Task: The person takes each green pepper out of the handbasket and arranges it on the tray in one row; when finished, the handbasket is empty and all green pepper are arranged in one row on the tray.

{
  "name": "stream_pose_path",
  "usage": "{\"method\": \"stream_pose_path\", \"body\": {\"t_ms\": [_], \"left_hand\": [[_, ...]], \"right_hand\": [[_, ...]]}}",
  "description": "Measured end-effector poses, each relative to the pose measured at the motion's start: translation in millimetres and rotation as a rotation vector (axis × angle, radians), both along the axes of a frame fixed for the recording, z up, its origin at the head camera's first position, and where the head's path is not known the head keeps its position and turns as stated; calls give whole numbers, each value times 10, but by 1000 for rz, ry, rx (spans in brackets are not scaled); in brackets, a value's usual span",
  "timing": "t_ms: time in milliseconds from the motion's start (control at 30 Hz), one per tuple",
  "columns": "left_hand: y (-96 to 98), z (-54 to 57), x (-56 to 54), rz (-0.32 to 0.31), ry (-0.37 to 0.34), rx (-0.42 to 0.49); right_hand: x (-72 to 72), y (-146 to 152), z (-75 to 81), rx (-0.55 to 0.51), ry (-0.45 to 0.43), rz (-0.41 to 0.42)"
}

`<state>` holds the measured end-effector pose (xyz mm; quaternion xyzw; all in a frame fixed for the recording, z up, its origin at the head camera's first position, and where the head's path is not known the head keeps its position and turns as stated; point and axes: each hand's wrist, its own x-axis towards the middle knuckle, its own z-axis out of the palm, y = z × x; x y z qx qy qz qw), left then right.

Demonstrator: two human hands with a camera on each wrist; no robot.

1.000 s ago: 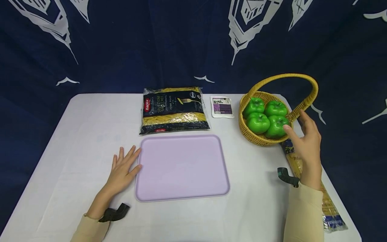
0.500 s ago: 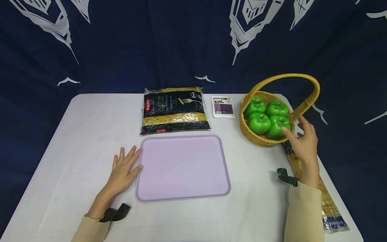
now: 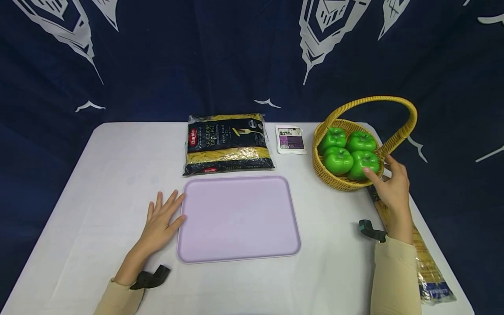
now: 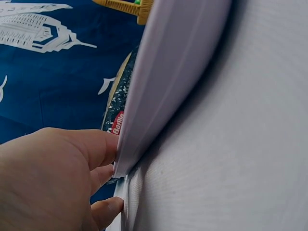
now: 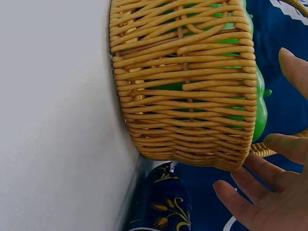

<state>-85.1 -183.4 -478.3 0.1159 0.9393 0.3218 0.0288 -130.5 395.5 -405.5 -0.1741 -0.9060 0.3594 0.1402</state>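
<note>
A lilac tray (image 3: 238,218) lies flat on the white table. My left hand (image 3: 159,225) rests with spread fingers at its left edge; in the left wrist view, fingertips (image 4: 108,144) meet the tray's side. Several glossy green bell peppers (image 3: 337,160) fill a yellow wicker basket (image 3: 342,183) with a tall arched handle (image 3: 370,99). At the basket's right side is my right hand (image 3: 393,192), thumb over the nearest pepper and fingers behind the rim. The right wrist view shows these fingers (image 5: 240,199) loosely extended, right at the woven wall (image 5: 187,96).
Behind the tray lies a bag of penne pasta (image 3: 228,142), with a small white and purple packet (image 3: 290,140) beside it. A long pasta packet (image 3: 427,267) runs along the right table edge, partly under my right arm. Dark blue patterned cloth (image 3: 204,57) hangs behind.
My right hand has slid down and slightly left along the basket's right side, off the foot of the handle. The left hand, tray and basket have stayed put.
</note>
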Motion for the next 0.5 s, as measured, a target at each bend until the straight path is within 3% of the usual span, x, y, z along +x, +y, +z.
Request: {"method": "stream_pose_path", "body": {"t_ms": [500], "left_hand": [[0,8,2,0,2,0]], "right_hand": [[-1,-10,-29,41,-30,23]]}}
